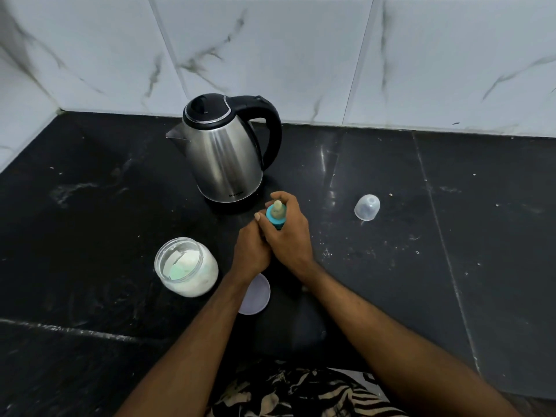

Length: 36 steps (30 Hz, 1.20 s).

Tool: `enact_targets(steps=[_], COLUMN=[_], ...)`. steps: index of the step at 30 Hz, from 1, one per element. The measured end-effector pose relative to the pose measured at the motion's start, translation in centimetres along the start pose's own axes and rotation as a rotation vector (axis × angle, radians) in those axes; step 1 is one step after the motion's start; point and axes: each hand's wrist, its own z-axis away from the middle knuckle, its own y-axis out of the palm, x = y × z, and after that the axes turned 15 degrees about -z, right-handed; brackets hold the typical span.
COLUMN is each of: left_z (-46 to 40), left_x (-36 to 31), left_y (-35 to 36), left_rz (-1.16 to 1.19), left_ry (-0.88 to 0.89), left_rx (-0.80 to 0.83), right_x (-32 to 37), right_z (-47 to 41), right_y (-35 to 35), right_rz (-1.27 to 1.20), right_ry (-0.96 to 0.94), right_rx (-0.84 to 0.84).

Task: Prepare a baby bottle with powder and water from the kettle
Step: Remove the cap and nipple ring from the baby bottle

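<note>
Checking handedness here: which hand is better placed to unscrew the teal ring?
Right. The right hand already curls round the teal ring of the baby bottle; the left hand grips lower down, steadying.

Black stone countertop (451,236) w/ white specks, white marble-veined wall tiles (270,40) behind, corner at left.

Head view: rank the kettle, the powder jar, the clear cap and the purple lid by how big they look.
1. kettle
2. powder jar
3. purple lid, partly hidden by an arm, so unsure
4. clear cap
</note>
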Motion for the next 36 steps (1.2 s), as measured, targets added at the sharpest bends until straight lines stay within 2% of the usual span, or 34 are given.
enact_targets(steps=[5,11,14,16,19,21,26,30,36], left_z=[-0.2,-0.3,-0.4,-0.3,-0.1,-0.1,-0.4,-0.4,-0.7], left_x=[-0.1,0.1,0.4,0.5,0.6,0.7,0.7,0.8,0.6], left_y=[-0.2,-0.2,-0.2,0.0,0.4,0.6,0.9,0.5,0.2], left_rz=[0.036,0.106,0.131,0.124,0.097,0.08,-0.036,0.05,0.082], left_ry=[-0.024,0.056,0.087,0.094,0.089,0.097,0.101,0.069,0.016], left_rx=[0.047,0.059,0.059,0.05,0.015,-0.007,-0.029,0.006,0.031], right_x=[-0.1,0.5,0.9,0.9,1.4,1.6,0.8,0.4,-0.3], right_z=[-0.6,-2.0,-2.4,-1.8,-0.2,0.7,1.0,0.1,-0.7], right_y=[-0.9,-3.1,-3.8,-3.5,-2.6,-1.8,0.4,1.4,0.5], right_rz=[-0.002,0.065,0.043,0.048,0.032,-0.004,-0.01,-0.013,-0.002], right_ry=[-0.017,0.087,0.141,0.143,0.112,0.084,0.069,0.074,0.031], right_rx=[0.132,0.405,0.478,0.428,0.155,0.041,-0.038,-0.125,-0.024])
